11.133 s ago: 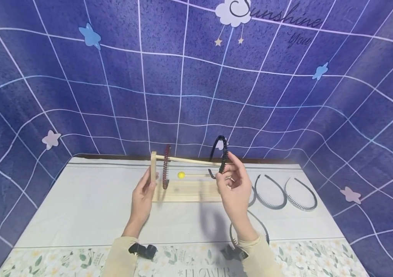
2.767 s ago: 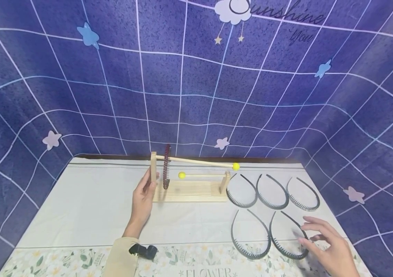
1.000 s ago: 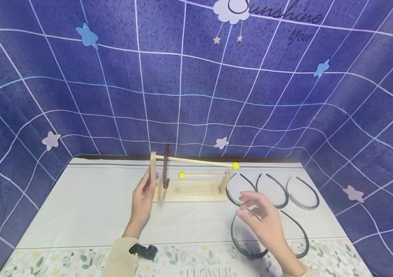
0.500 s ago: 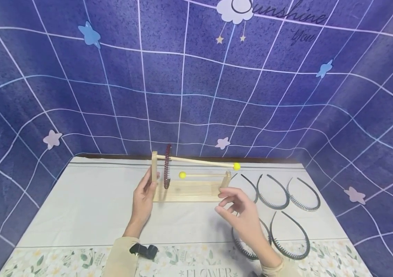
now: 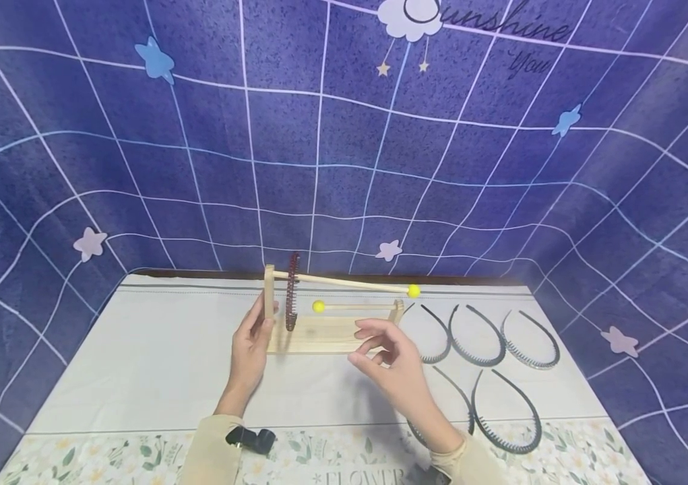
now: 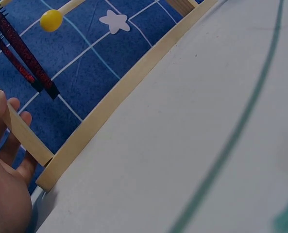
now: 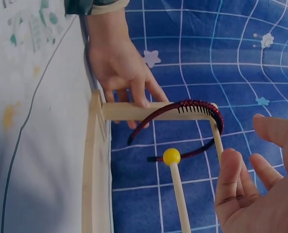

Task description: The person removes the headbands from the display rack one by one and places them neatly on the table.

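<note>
My left hand [image 5: 249,351] grips the left upright [image 5: 269,291] of a wooden stand, thumb in front and fingers behind. From that upright's top a rod [image 5: 350,283] runs right to a yellow ball tip. A dark red toothed headband [image 5: 292,296] hangs over this rod near the upright; the right wrist view shows its teeth and both ends. Loosely curled and holding nothing, my right hand [image 5: 397,369] hovers before the right part of the stand's base [image 5: 325,337]. It partly hides the short right upright [image 5: 399,308], whose lower rod points left to another yellow ball [image 5: 318,306].
Several dark toothed headbands lie right of the stand in two rows, among them a back one [image 5: 478,357] and a front-right one [image 5: 507,446]. My right forearm covers part of the front-left one [image 5: 471,411]. A starry blue cloth [image 5: 344,168] rises behind the white table.
A black headband, earlier in my right hand at the upper rod, now lies front right. My right hand then came back leftward to the stand without anything. The left hand stayed on the upright.
</note>
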The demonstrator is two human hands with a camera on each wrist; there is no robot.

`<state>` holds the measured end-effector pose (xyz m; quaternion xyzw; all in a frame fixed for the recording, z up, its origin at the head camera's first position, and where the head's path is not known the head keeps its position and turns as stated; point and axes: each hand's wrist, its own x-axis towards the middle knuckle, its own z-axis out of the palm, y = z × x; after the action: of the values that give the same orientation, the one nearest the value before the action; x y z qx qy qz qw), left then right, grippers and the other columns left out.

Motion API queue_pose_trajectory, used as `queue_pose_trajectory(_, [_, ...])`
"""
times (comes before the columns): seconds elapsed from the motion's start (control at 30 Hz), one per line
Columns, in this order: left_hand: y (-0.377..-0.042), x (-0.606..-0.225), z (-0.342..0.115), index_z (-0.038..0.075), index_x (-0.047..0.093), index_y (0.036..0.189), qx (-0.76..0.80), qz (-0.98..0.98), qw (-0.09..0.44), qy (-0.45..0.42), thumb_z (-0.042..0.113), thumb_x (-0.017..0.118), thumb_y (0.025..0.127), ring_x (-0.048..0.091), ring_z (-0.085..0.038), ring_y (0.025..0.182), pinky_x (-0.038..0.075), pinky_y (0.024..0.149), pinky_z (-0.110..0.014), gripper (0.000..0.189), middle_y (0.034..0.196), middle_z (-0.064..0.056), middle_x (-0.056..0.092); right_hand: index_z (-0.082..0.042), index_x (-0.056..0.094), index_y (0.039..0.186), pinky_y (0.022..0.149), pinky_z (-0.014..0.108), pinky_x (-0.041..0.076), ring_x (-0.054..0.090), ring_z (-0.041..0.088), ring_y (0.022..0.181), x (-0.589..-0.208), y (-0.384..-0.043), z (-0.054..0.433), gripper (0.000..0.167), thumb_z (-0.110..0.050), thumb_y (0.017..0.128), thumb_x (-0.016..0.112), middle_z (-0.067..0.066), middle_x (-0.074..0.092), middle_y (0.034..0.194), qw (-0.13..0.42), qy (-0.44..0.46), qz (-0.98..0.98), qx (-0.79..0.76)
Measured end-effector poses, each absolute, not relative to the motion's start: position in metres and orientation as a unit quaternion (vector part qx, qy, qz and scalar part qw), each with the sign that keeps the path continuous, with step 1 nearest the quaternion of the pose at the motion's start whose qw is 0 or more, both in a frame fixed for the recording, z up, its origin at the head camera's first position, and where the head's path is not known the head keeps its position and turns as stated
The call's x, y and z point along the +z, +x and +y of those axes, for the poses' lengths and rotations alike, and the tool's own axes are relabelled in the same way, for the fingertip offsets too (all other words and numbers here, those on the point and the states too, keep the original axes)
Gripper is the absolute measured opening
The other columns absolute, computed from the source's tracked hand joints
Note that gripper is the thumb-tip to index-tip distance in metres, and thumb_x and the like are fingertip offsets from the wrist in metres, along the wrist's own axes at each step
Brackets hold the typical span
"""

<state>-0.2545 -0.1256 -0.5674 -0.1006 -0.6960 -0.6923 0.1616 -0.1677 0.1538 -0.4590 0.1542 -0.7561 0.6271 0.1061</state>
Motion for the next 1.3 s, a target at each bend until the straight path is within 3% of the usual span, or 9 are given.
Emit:
queue_pose_trajectory(0.17, [-0.255, -0.568, -0.125, 0.016, 0.04, 0.173, -0.691, -0.698, 0.157, -0.099, 0.016, 0.053, 0.119, 0.055, -0.033, 0.15, 0.043, 0.126, -0.019, 0.056, 0.16, -0.025, 0.057, -0.004, 0.073, 0.135, 0.067, 0.019, 0.059, 0.072, 0.014, 0.093, -0.461, -0.172, 0.146, 0.045, -0.002, 0.092, 0.087, 0.018, 0.074, 0.119, 0.099, 0.145, -0.747, 0.642])
queue_pose_trajectory(0.27, [-0.255, -0.567, -0.125, 0.015, 0.04, 0.173, -0.695, -0.694, 0.157, -0.099, 0.016, 0.053, 0.119, 0.055, -0.03, 0.151, 0.043, 0.126, -0.019, 0.055, 0.161, -0.026, 0.055, -0.005, 0.073, 0.136, 0.067, 0.019, 0.059, 0.072, 0.015, 0.093, -0.46, -0.174, 0.141, 0.046, -0.003, 0.092, 0.088, 0.018, 0.074, 0.12, 0.094, 0.136, -0.744, 0.647])
queue_pose_trajectory(0.43, [-0.254, -0.565, -0.125, 0.013, 0.04, 0.172, -0.701, -0.688, 0.161, -0.101, 0.013, 0.053, 0.119, 0.058, -0.015, 0.147, 0.043, 0.126, -0.02, 0.055, 0.16, -0.029, 0.054, -0.006, 0.074, 0.136, 0.066, 0.017, 0.058, 0.072, 0.014, 0.093, -0.458, -0.178, 0.131, 0.047, -0.004, 0.091, 0.088, 0.02, 0.074, 0.121, 0.079, 0.129, -0.735, 0.661])
queue_pose_trajectory(0.67, [-0.254, -0.566, -0.126, 0.021, 0.039, 0.173, -0.682, -0.709, 0.153, -0.095, 0.018, 0.053, 0.119, 0.054, -0.035, 0.151, 0.044, 0.125, -0.017, 0.056, 0.16, -0.022, 0.058, -0.007, 0.075, 0.135, 0.067, 0.015, 0.053, 0.071, 0.013, 0.091, -0.46, -0.187, 0.113, 0.047, -0.005, 0.091, 0.089, 0.021, 0.073, 0.119, 0.062, 0.115, -0.73, 0.671])
queue_pose_trajectory(0.83, [-0.253, -0.565, -0.126, 0.02, 0.041, 0.172, -0.682, -0.708, 0.156, -0.093, 0.016, 0.054, 0.119, 0.054, -0.036, 0.151, 0.044, 0.125, -0.017, 0.055, 0.16, -0.023, 0.057, -0.005, 0.074, 0.136, 0.067, 0.014, 0.053, 0.07, 0.012, 0.089, -0.463, -0.195, 0.099, 0.048, -0.003, 0.091, 0.088, 0.019, 0.075, 0.12, 0.055, 0.12, -0.727, 0.674])
queue_pose_trajectory(1.1, [-0.253, -0.565, -0.124, 0.019, 0.042, 0.172, -0.688, -0.701, 0.158, -0.097, 0.01, 0.055, 0.117, 0.055, -0.037, 0.149, 0.046, 0.123, -0.017, 0.057, 0.158, -0.021, 0.06, -0.006, 0.071, 0.141, 0.068, 0.016, 0.055, 0.073, 0.02, 0.09, -0.473, -0.207, 0.083, 0.052, -0.01, 0.092, 0.089, 0.018, 0.075, 0.121, 0.06, 0.125, -0.727, 0.672])
queue_pose_trajectory(1.3, [-0.253, -0.567, -0.126, 0.017, 0.044, 0.171, -0.693, -0.694, 0.166, -0.102, 0.007, 0.055, 0.117, 0.056, -0.038, 0.148, 0.047, 0.124, -0.018, 0.057, 0.156, -0.022, 0.062, -0.006, 0.069, 0.143, 0.068, 0.018, 0.061, 0.072, 0.015, 0.087, -0.478, -0.214, 0.07, 0.055, -0.008, 0.092, 0.089, 0.02, 0.074, 0.125, 0.06, 0.131, -0.72, 0.678])
